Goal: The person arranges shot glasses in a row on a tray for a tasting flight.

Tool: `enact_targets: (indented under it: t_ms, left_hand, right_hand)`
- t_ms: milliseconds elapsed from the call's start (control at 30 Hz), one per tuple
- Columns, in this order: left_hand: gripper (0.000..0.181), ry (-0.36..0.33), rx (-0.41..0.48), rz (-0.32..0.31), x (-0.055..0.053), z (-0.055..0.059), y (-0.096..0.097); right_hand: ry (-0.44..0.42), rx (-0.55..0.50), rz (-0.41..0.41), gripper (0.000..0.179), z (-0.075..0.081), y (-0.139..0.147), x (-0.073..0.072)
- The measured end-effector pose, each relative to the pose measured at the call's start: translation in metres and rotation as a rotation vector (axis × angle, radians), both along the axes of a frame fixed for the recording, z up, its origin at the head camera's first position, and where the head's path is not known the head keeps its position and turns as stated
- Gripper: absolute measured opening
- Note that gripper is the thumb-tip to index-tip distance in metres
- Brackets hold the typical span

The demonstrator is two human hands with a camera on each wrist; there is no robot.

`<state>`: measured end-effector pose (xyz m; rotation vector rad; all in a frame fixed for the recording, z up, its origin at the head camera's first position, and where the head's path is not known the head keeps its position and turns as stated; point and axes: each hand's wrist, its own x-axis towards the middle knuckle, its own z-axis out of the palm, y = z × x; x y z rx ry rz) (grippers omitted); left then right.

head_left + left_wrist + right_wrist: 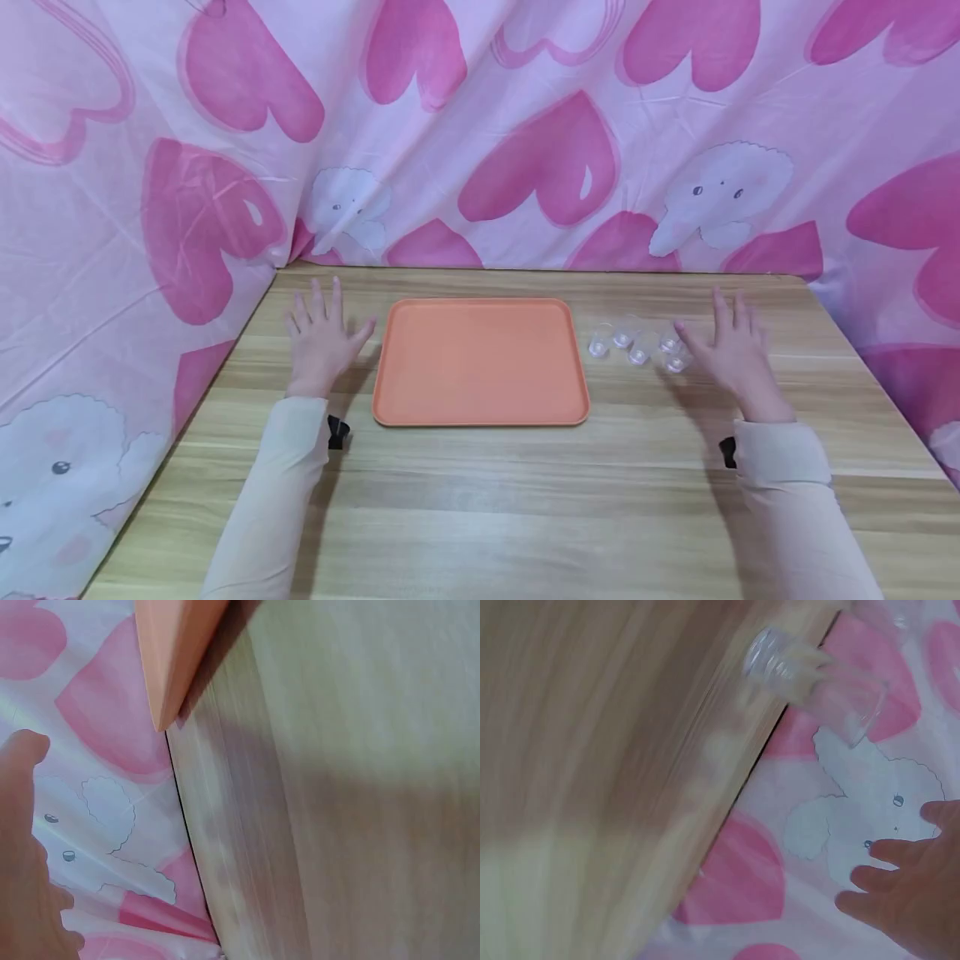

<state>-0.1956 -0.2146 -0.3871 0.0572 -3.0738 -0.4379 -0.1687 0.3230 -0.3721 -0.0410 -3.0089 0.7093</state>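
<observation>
My left hand is spread over the table, left of an orange rectangular tray, and holds nothing. In the left wrist view the thumb and fingertips of that hand show at the left edge, with a corner of the tray above. My right hand also has its fingers spread and holds nothing. Just left of it, several small clear cups stand in a loose group, the nearest by the thumb. One clear cup appears large in the right wrist view, apart from the right hand.
The wooden table reaches back to a pink cloth printed with hearts and white animals. This cloth also hangs along the left and right sides. A black strap piece sits at the left cuff, another at the right cuff.
</observation>
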Motion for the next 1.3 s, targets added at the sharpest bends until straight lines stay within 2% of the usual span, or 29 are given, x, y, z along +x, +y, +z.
enact_targets:
  t_ms: [200, 333, 433, 600, 800, 1000, 1300]
  left_hand:
    - [0.086, -0.057, 0.151, -0.038, -0.001, 0.001, 0.002]
    - [0.081, -0.077, 0.304, -0.072, -0.001, 0.0, 0.004]
    - [0.075, -0.083, 0.411, -0.08, -0.002, -0.002, 0.005]
    - [0.063, -0.112, 0.526, -0.051, -0.003, -0.006, 0.006]
    - [0.056, -0.189, 0.64, -0.05, -0.003, -0.011, 0.008]
    - [0.058, -0.274, 0.669, -0.072, -0.002, -0.012, 0.009]
    - [0.058, -0.322, 0.731, -0.093, -0.003, -0.022, 0.011]
  right_hand:
    - [-0.037, -0.254, 0.01, 0.081, 0.005, 0.0, 0.0]
    - [-0.135, -0.407, -0.007, 0.083, 0.009, 0.002, 0.002]
    - [-0.203, -0.476, -0.027, 0.087, 0.009, 0.004, 0.005]
    - [-0.267, -0.485, -0.037, 0.093, 0.006, 0.008, 0.007]
    - [-0.315, -0.465, -0.042, 0.087, -0.006, 0.014, 0.008]
    - [-0.285, -0.453, -0.039, 0.077, -0.022, 0.017, 0.009]
    - [-0.221, -0.435, -0.03, 0.067, -0.032, 0.015, 0.007]
